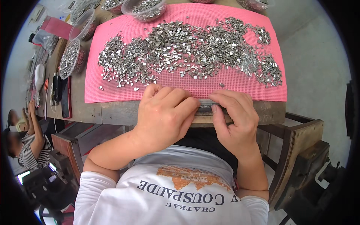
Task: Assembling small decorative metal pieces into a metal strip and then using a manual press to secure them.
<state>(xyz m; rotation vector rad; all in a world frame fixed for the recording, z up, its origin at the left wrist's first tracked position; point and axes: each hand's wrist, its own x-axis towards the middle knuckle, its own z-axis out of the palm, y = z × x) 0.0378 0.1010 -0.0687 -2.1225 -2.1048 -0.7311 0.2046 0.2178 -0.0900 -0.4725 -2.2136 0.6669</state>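
At the front edge of the wooden table, a narrow dark strip [205,106] with small silvery parts along it shows between my two hands. My left hand [165,112] is closed, its fingers curled and their tips at the strip's left part, which they hide. Around the right part, the thumb and forefinger of my right hand [238,118] pinch from below and above. Just beyond both hands lies a pink mesh-textured mat [247,86], with a wide heap of small silvery metal pieces [176,41] on it. A few loose pieces [221,85] lie close to my fingers.
Clear plastic bowls of metal pieces stand behind and left of the mat, including a back bowl [144,15] and a left bowl [71,60]. A dark phone-like slab [66,97] and orange-handled scissors [46,85] lie left. Another person [32,146] sits far left.
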